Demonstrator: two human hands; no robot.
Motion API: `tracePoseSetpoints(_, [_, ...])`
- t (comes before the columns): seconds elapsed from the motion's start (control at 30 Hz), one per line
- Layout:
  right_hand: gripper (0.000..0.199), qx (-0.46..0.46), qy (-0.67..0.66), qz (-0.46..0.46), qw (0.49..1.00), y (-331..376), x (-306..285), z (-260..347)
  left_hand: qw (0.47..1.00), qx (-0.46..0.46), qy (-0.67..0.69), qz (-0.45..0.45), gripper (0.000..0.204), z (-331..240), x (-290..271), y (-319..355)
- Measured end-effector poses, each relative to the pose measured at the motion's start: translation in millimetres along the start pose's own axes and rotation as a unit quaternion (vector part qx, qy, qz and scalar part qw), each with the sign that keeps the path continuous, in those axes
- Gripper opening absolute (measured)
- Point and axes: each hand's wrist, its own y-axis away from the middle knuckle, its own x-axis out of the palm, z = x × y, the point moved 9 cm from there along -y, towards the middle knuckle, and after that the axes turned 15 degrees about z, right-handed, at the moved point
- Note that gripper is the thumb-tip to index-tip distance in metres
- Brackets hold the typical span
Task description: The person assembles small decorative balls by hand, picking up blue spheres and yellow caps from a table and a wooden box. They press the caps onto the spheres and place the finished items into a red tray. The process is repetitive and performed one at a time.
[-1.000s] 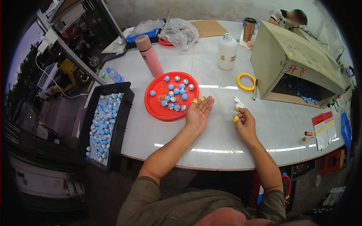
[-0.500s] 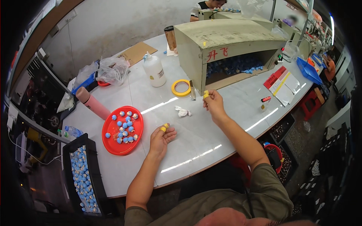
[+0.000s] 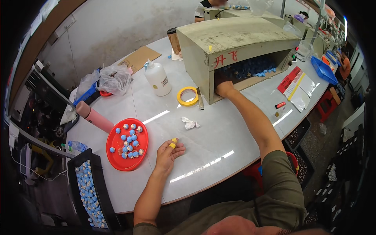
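My left hand [image 3: 167, 155] hovers over the table, palm partly up and fingers apart, with yellow tape wrapped on its fingertips; nothing shows in it. My right hand [image 3: 224, 88] reaches into the left end of the opening of a beige metal box [image 3: 243, 35]. Its fingers are hidden in shadow there, so any hold cannot be made out. Many small blue pieces [image 3: 254, 66] lie heaped inside the box. A red round plate [image 3: 112, 132] with several blue-and-white ball-shaped pieces [image 3: 129, 138] stands left of my left hand. Ahead of that hand lies a crumpled white tissue [image 3: 190, 123].
A yellow tape roll [image 3: 188, 96], a cutter knife [image 3: 200, 98] and a white squeeze bottle [image 3: 158, 78] sit left of the box. Further left are a pink flask [image 3: 94, 117] and a black bin [image 3: 102, 184] of blue pieces. Papers [image 3: 293, 88] lie at right.
My right hand has moved from above the table, forward into the box. My left hand has stayed nearly in place. The view has shifted slightly.
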Motion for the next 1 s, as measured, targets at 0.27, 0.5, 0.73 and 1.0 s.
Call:
tracePoseSetpoints(0.27, [0.043,0.180,-0.019,0.117,0.977,33,0,-46,1.000,0.003,-0.013,0.010,0.029,2,2,0])
tracePoseSetpoints(0.5, [0.030,0.100,-0.494,-0.042,0.862,106,5,-8,0.999,0.027,-0.043,0.018,0.027,2,10,-1])
tracePoseSetpoints(0.73, [0.036,-0.015,-0.523,0.107,0.846,162,-11,159,0.996,0.041,-0.019,0.077,0.029,7,28,6])
tracePoseSetpoints(1.0, [0.036,-0.026,-0.442,0.126,0.888,180,-8,196,0.992,0.024,-0.023,0.125,0.028,11,32,2])
